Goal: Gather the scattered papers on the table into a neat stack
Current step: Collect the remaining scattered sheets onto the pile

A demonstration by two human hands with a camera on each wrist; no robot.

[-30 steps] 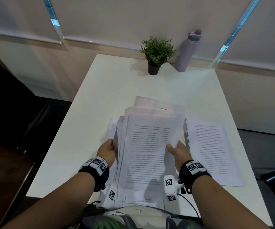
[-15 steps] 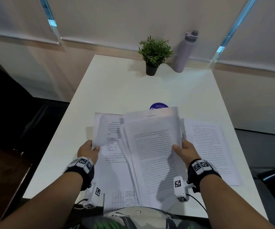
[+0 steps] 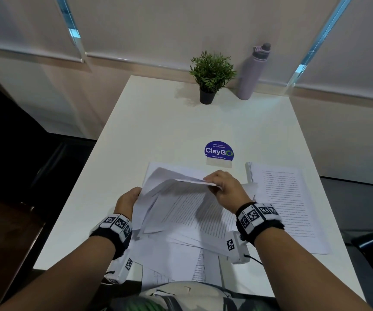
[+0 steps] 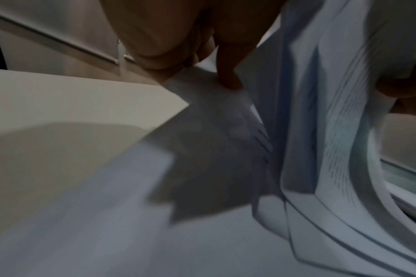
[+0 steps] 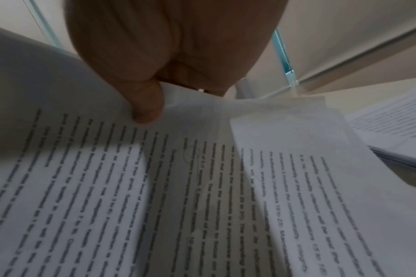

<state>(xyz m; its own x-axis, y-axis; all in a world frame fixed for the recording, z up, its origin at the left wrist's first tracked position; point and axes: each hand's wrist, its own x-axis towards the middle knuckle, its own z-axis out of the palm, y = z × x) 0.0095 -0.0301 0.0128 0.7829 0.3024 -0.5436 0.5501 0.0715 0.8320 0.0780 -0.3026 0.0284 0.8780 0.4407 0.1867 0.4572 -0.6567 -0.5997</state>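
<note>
A sheaf of printed papers point(image 3: 181, 205) is lifted off the white table point(image 3: 158, 122), bent and fanned unevenly. My right hand point(image 3: 224, 187) pinches its far top edge; in the right wrist view the thumb point(image 5: 147, 105) presses on the printed top sheet point(image 5: 178, 187). At the sheaf's left edge, my left hand point(image 3: 128, 202) holds the papers with its fingers hidden behind them. In the left wrist view one finger point(image 4: 226, 76) reaches down beside the hanging sheets point(image 4: 320, 140). More loose sheets point(image 3: 176, 261) lie flat under the sheaf at the table's near edge.
A squared stack of printed pages point(image 3: 286, 205) lies on the table to the right of my hands. Just beyond the papers sits a round blue sticker point(image 3: 218, 151). At the far edge stand a potted plant point(image 3: 211, 75) and a lilac bottle point(image 3: 252, 72).
My right hand has gone from the sheaf's right side to its far top edge, tipping and bending the sheets. My left hand has left the flat sheet and come back to the sheaf's left edge.
</note>
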